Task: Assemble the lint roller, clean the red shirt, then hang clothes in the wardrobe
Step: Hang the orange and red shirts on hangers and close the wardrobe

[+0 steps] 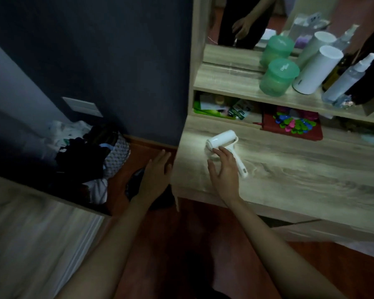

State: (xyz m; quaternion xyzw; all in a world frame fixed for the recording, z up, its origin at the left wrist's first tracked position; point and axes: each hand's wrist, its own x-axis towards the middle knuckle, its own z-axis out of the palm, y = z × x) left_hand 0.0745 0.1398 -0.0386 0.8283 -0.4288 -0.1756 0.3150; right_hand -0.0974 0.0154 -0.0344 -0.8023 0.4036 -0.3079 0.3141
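A white lint roller (221,140) lies on the wooden dressing table (300,175), roll toward the back left and handle pointing toward the front right. My right hand (224,169) hovers over its handle with fingers spread, fingertips touching or nearly touching the roll. Left of the table's edge, over the floor, my left hand (157,173) is open and holds nothing. No red shirt is visible.
A basket heaped with dark and white clothes (89,154) stands on the floor at the left against the dark wall. The shelf above the table carries a green jar (277,77), a white cylinder (316,70) and a spray bottle (348,79). A red tray of coloured clips (294,126) sits beneath.
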